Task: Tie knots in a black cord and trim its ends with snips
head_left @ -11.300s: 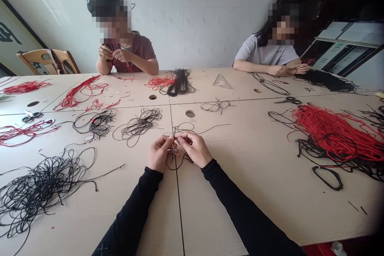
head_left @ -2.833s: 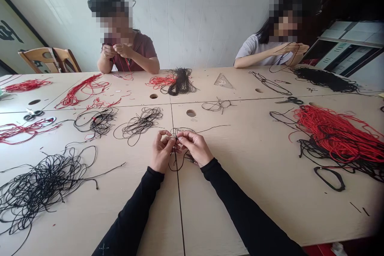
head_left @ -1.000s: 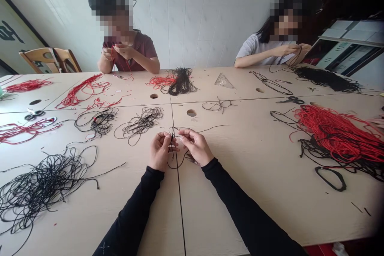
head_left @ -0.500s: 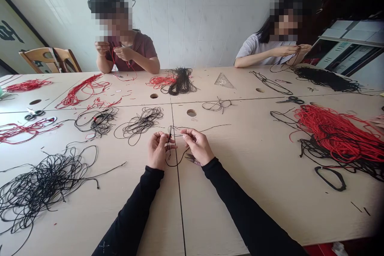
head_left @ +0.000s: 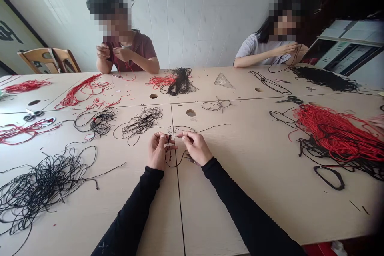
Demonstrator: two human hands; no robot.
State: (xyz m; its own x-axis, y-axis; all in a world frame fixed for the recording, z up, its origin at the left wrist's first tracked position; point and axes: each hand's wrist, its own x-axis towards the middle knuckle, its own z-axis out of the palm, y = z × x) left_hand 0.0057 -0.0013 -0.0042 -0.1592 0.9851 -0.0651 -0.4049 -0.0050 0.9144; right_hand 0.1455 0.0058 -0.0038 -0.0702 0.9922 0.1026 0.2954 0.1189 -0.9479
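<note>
My left hand (head_left: 157, 148) pinches a thin black cord (head_left: 171, 166) between thumb and fingers, above the seam in the table. A knotted part of the cord stands at these fingertips, and a loop hangs below. Close by on the right, my right hand (head_left: 196, 147) is closed too, its thumb and forefinger pinching a strand of the same cord. One long end runs out to the right on the tabletop behind the hands. Under the right hand lies a small pair of snips (head_left: 191, 159), partly covered by the palm.
Black cord bundles (head_left: 45, 186) lie at left, red and black cords (head_left: 333, 132) at right. Scissors (head_left: 289, 100), a clear triangle ruler (head_left: 223, 81) and a black cord ring (head_left: 329, 178) are on the table (head_left: 255, 192). Two people sit across, handling cords. Round holes (head_left: 191, 113) pierce the tabletop.
My right hand has shifted slightly left towards my left hand and covers more of the snips. My left hand stays in place on the cord.
</note>
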